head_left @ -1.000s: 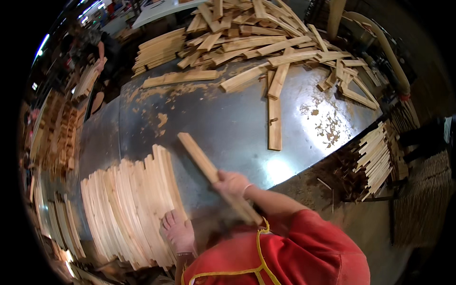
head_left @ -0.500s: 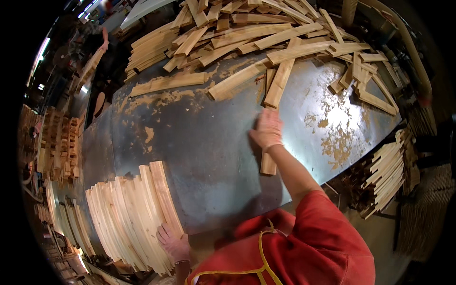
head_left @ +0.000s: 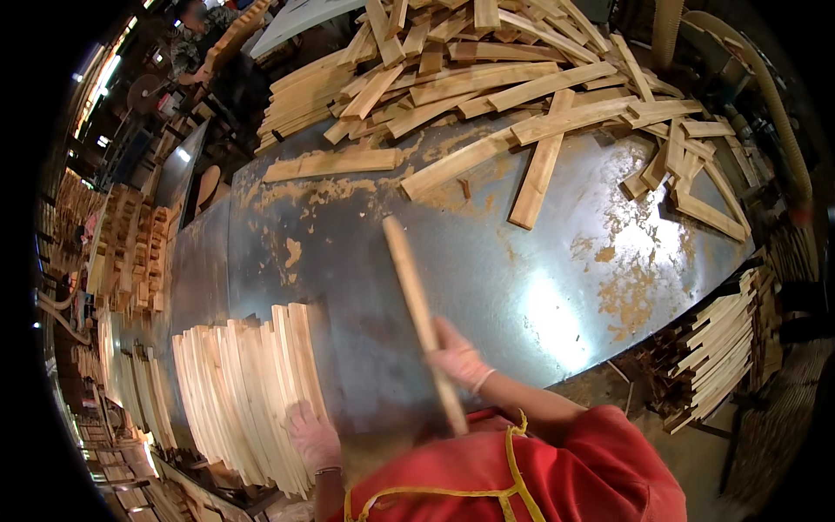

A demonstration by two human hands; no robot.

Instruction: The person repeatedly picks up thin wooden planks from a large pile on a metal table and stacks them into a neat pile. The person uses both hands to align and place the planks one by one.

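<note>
My right hand [head_left: 458, 354], in a pale thin glove, is closed around the lower half of a wooden slat [head_left: 405, 265]. The slat is slightly blurred and slants over the metal table, its lower end near my red clothing. At the lower left, a row of similar slats [head_left: 246, 400] lies packed side by side. Against the near right part of that row lies my left hand [head_left: 313, 438], its fingers stretched out over the wood.
A heap of loose slats [head_left: 487, 83] covers the far side of the metal table [head_left: 348, 248]. A single slat [head_left: 330, 164] lies left of it, and another slat [head_left: 541, 174] points toward me. Stacked wood [head_left: 713, 348] stands off the right edge. Another person [head_left: 204, 52] holds wood at far left.
My right hand has taken up the slat from mid-table and drawn it toward me and to the left. My left hand stays at the row. The other person's wood is now higher.
</note>
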